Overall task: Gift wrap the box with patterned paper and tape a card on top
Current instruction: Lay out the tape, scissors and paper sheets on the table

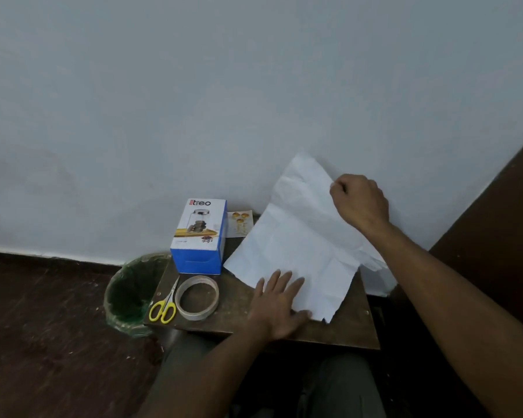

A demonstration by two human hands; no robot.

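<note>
Head view, lower centre of frame. Small brown wooden table [354,330] against a pale wall. Wrapping paper [296,248] right of centre, white side up, creased, thin and limp; likely light, easy to tear, best held at edges or corners. Left hand [280,303] flat on its near corner, fingers straight and spread. Right hand [360,200] higher up, fingers curled, pinching the far edge and lifting it off the table. Blue-and-white cardboard box [198,236] upright just left of the paper; stiff, flat-faced, probably fragile inside. Card [239,223] behind it, partly hidden. Tape roll [197,298] and yellow-handled scissors [163,306] left front. Green-lined bin [130,294] on the floor beside.
</note>
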